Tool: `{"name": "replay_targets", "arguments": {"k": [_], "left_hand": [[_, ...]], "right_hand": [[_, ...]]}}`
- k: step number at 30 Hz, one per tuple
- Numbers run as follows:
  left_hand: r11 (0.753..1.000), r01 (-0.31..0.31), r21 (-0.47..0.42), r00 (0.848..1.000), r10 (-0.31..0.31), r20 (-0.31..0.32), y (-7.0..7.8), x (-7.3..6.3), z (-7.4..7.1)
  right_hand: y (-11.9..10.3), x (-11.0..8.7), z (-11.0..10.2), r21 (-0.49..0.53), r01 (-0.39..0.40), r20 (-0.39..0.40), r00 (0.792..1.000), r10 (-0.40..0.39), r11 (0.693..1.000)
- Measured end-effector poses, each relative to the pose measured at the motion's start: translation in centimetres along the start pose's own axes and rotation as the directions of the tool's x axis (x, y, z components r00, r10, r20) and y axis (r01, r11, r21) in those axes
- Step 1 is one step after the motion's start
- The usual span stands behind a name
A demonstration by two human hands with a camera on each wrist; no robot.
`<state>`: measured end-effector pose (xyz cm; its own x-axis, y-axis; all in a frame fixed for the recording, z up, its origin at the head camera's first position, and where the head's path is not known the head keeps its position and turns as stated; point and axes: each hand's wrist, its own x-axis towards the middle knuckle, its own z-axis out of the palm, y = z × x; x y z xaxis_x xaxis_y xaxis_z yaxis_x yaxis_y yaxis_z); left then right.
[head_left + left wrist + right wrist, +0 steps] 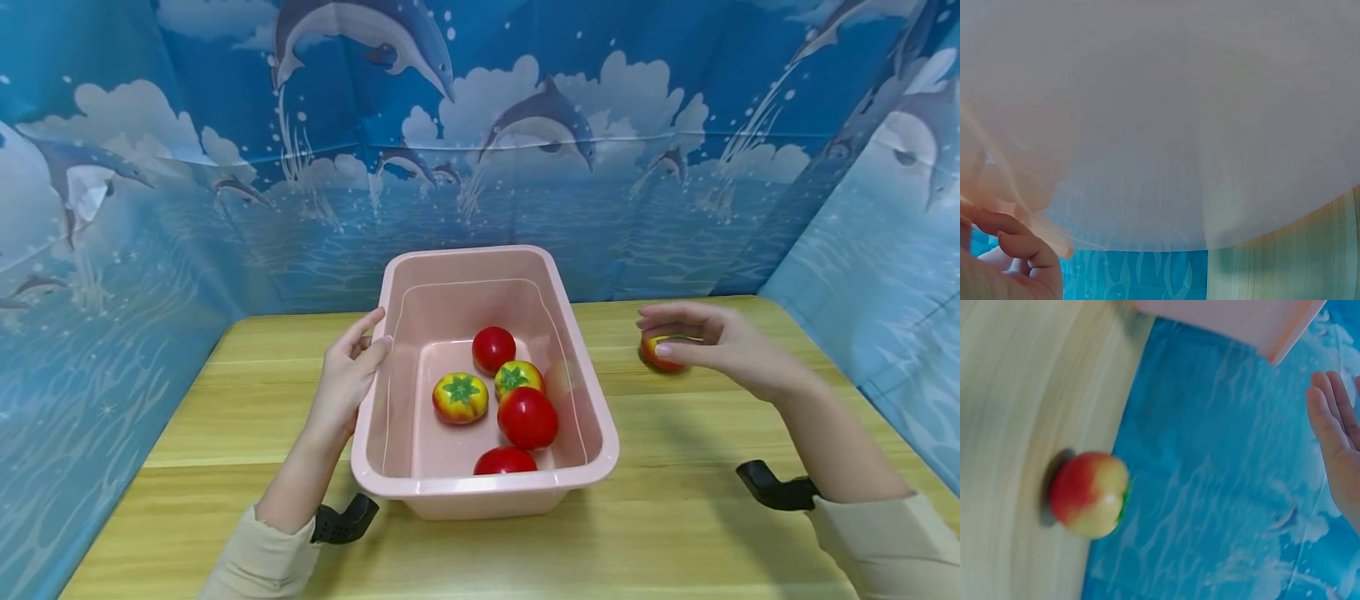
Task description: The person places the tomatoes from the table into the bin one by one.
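Observation:
A pink plastic bin (pixel 480 496) stands on the table with several toy tomatoes inside, some showing plain red (pixel 528 418) and others yellow-red with green leaf tops (pixel 461 398). My left hand (pixel 347 379) holds the bin's left rim, thumb on the near side of the wall. In the left wrist view the bin's pale wall (pixel 1147 125) fills most of the picture beside the curled fingers (pixel 1022 247). My right hand (pixel 720 346) hovers over another red-yellow tomato (pixel 660 354) lying right of the bin. The right wrist view has this tomato (pixel 1090 495) on the tabletop, apart from the loosely extended fingers (pixel 1329 419).
The wood-grain table (pixel 645 533) runs back to a blue dolphin-print curtain (pixel 480 200), which also hangs along the left and right sides. A black wrist camera mount (pixel 776 487) sits on the right forearm, another (pixel 347 521) on the left.

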<state>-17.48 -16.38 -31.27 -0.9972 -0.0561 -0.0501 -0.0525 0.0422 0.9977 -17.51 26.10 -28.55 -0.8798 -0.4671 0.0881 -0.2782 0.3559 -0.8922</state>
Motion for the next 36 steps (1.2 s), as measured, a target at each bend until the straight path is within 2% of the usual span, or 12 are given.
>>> {"name": "replay_targets", "arguments": {"k": [10,16,20,31,36], "left_hand": [[1.000,-0.008,-0.018,1.000,0.008,0.001,-0.2,0.0,-0.1],[1.000,-0.010,-0.013,1.000,0.010,0.000,-0.1,0.0,-0.1],[1.000,-0.009,-0.006,1.000,0.009,0.000,-0.1,0.0,-0.1],[1.000,-0.019,0.003,1.000,0.019,-0.005,-0.1,0.1,0.0],[1.000,-0.014,-0.002,1.000,0.014,-0.003,-0.1,0.0,0.0]], "right_hand": [[3.2,-1.1,-2.3,-0.009,-0.047,-0.078,0.996,0.046,0.999],[4.9,-1.4,-3.0,-0.008,-0.097,-0.145,0.985,0.095,0.995],[6.1,-1.5,-3.4,-0.024,-0.154,-0.189,0.971,0.146,0.988],[9.7,-1.7,-3.8,-0.010,-0.296,-0.294,0.914,0.281,0.955],[10.6,-1.1,-3.4,0.012,-0.351,-0.296,0.893,0.339,0.936]]}}
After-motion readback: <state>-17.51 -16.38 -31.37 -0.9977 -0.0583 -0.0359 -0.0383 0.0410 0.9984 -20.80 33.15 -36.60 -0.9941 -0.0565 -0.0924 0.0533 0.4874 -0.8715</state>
